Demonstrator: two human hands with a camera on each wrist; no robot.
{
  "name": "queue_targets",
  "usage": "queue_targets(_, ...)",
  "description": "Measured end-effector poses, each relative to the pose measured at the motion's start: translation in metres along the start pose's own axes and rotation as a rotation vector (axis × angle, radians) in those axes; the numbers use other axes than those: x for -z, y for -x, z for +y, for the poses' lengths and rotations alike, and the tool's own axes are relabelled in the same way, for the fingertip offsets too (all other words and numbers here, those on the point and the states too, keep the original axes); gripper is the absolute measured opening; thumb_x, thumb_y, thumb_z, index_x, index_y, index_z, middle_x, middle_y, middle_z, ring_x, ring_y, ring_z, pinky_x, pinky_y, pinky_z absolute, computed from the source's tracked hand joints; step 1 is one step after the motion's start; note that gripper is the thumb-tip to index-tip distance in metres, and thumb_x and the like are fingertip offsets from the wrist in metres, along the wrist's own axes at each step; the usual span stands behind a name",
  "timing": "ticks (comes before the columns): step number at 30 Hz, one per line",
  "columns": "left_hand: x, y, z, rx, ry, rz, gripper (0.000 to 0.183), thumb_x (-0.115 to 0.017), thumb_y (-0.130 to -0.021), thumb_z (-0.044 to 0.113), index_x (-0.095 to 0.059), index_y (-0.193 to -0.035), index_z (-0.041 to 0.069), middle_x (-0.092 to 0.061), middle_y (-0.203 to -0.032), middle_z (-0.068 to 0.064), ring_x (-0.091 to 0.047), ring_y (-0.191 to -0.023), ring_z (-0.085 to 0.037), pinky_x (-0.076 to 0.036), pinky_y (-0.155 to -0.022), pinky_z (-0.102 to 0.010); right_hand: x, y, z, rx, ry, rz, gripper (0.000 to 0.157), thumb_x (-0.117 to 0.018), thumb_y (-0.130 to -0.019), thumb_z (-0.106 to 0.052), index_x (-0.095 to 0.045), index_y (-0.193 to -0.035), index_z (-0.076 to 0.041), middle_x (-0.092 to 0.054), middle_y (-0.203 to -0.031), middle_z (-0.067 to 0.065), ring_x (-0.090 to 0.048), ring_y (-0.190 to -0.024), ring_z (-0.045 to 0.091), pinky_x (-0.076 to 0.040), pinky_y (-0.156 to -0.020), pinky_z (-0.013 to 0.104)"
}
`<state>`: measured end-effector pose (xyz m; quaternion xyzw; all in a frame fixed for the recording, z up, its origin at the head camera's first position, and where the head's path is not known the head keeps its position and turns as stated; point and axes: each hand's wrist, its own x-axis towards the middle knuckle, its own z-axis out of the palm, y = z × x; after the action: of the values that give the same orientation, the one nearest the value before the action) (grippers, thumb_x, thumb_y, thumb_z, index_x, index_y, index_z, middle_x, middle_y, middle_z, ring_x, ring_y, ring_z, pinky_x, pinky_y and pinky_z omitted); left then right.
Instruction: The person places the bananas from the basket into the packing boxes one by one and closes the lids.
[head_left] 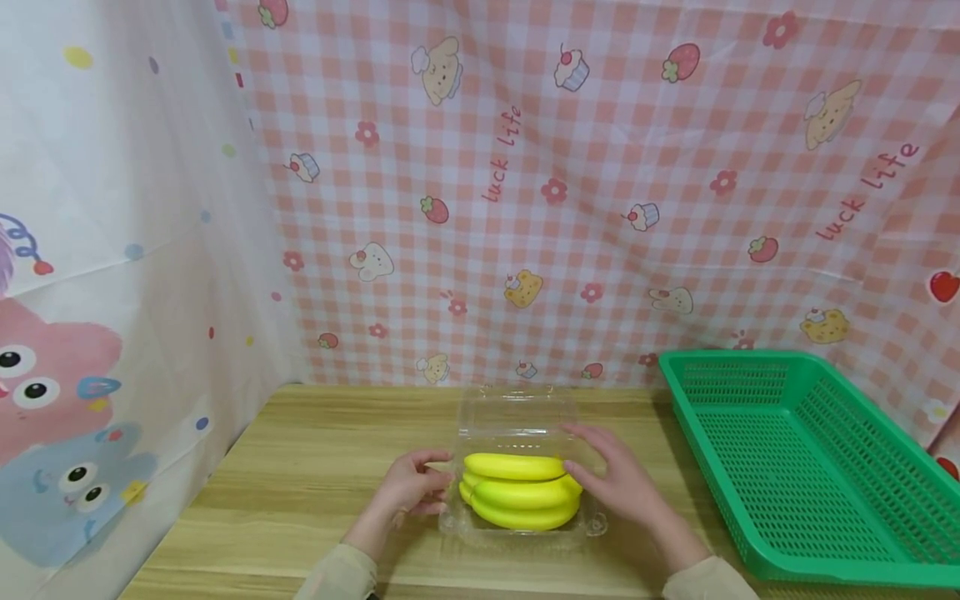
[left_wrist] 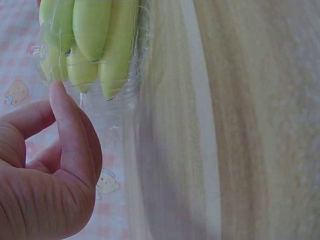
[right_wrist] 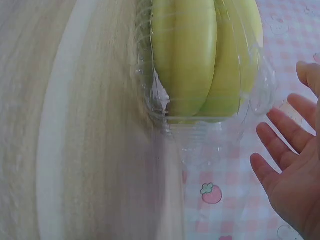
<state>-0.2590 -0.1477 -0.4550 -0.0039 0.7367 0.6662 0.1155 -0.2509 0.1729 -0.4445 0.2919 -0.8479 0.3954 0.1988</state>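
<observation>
A bunch of yellow bananas (head_left: 521, 492) lies in a clear plastic clamshell box (head_left: 517, 532) on the table, its lid (head_left: 517, 410) raised at the back. My left hand (head_left: 411, 485) is at the box's left side, fingers slightly bent and apart, with one fingertip right at the box wall in the left wrist view. At the right, my right hand (head_left: 618, 475) has its fingers spread, reaching over the right rear of the box. The right wrist view shows that palm (right_wrist: 300, 185) facing the box, with nothing in the grasp.
A green plastic basket (head_left: 708, 475) stands on the wooden table (head_left: 315, 467) to the right of the box. Behind the table hangs a pink checked cloth (head_left: 480, 250). A white cloth with cartoon prints (head_left: 172, 292) hangs along the left.
</observation>
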Motion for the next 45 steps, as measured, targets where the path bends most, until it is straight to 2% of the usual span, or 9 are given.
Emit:
queue_targets(8,0.000,0.000,0.001,-0.003,0.008,-0.006,0.046,-0.069,-0.089,0.001,-0.055,-0.132,-0.007,-0.056,-0.082,-0.007,-0.058,-0.063,-0.012,-0.058,-0.053,-0.024,0.002,0.000,0.013,-0.158,-0.117,0.064,0.043,-0.070,-0.092,-0.007,-0.057,-0.132,0.003,-0.061,-0.130,0.019,-0.055,-0.119,0.039,-0.043,-0.103,0.060)
queue_targets(13,0.003,-0.003,0.001,0.032,0.030,0.004,0.043,-0.068,-0.089,0.006,-0.057,-0.130,-0.005,-0.058,-0.078,-0.005,-0.058,-0.063,-0.012,-0.058,-0.053,-0.024,0.004,-0.003,0.020,-0.236,-0.189,0.088,0.043,-0.067,-0.093,-0.004,-0.055,-0.133,0.007,-0.060,-0.128,0.023,-0.056,-0.116,0.040,-0.045,-0.101,0.058)
queue_targets(17,0.006,-0.010,0.004,0.064,0.060,0.032,0.042,-0.068,-0.090,0.009,-0.058,-0.127,-0.005,-0.060,-0.077,-0.005,-0.057,-0.063,-0.011,-0.057,-0.053,-0.023,0.006,-0.005,0.026,-0.325,-0.235,0.109,0.042,-0.065,-0.095,-0.005,-0.053,-0.134,0.007,-0.060,-0.127,0.025,-0.057,-0.116,0.040,-0.049,-0.100,0.050)
queue_targets(20,0.008,-0.017,0.006,0.065,0.061,0.053,0.040,-0.067,-0.092,0.011,-0.058,-0.127,-0.006,-0.061,-0.083,-0.006,-0.058,-0.064,-0.012,-0.057,-0.054,-0.023,0.007,-0.006,0.030,-0.380,-0.232,0.120,0.042,-0.063,-0.097,-0.006,-0.052,-0.136,0.007,-0.061,-0.125,0.025,-0.058,-0.115,0.038,-0.051,-0.097,0.041)
queue_targets(26,0.009,-0.030,0.007,0.064,0.062,0.103,0.038,-0.066,-0.094,0.012,-0.057,-0.126,-0.007,-0.063,-0.092,-0.011,-0.060,-0.069,-0.015,-0.060,-0.061,-0.027,0.008,-0.010,0.036,-0.465,-0.219,0.109,0.043,-0.061,-0.099,-0.010,-0.050,-0.137,0.008,-0.061,-0.125,0.026,-0.058,-0.114,0.038,-0.051,-0.097,0.041)
queue_targets(30,0.008,-0.036,0.008,0.057,0.075,0.113,0.038,-0.064,-0.095,0.010,-0.055,-0.126,-0.009,-0.063,-0.095,-0.014,-0.061,-0.075,-0.018,-0.061,-0.067,-0.031,0.007,-0.013,0.038,-0.566,-0.293,0.110,0.046,-0.059,-0.101,-0.014,-0.048,-0.140,0.007,-0.058,-0.128,0.026,-0.056,-0.115,0.036,-0.054,-0.090,0.031)
queue_targets(33,0.007,-0.041,0.010,0.048,0.086,0.113,0.038,-0.063,-0.095,0.010,-0.055,-0.126,-0.010,-0.064,-0.098,-0.015,-0.062,-0.079,-0.020,-0.061,-0.071,-0.032,0.005,-0.016,0.039,-0.612,-0.376,0.116,0.049,-0.058,-0.101,-0.015,-0.044,-0.142,0.009,-0.054,-0.130,0.029,-0.054,-0.117,0.036,-0.055,-0.090,0.033)
queue_targets(37,0.009,-0.047,0.012,0.056,0.110,0.118,0.040,-0.064,-0.095,0.013,-0.054,-0.127,-0.009,-0.066,-0.106,-0.018,-0.064,-0.085,-0.023,-0.061,-0.075,-0.035,0.003,-0.018,0.041,-0.659,-0.465,0.109,0.051,-0.056,-0.102,-0.015,-0.039,-0.144,0.011,-0.049,-0.133,0.032,-0.053,-0.119,0.038,-0.054,-0.095,0.042)
queue_targets(45,0.011,-0.057,0.015,0.089,0.157,0.118,0.048,-0.063,-0.097,0.017,-0.048,-0.134,-0.008,-0.060,-0.125,-0.026,-0.063,-0.106,-0.032,-0.059,-0.086,-0.038,-0.001,-0.025,0.051,-0.706,-0.601,0.075,0.054,-0.050,-0.103,-0.009,-0.029,-0.145,0.017,-0.042,-0.135,0.037,-0.052,-0.119,0.041,-0.054,-0.096,0.039)
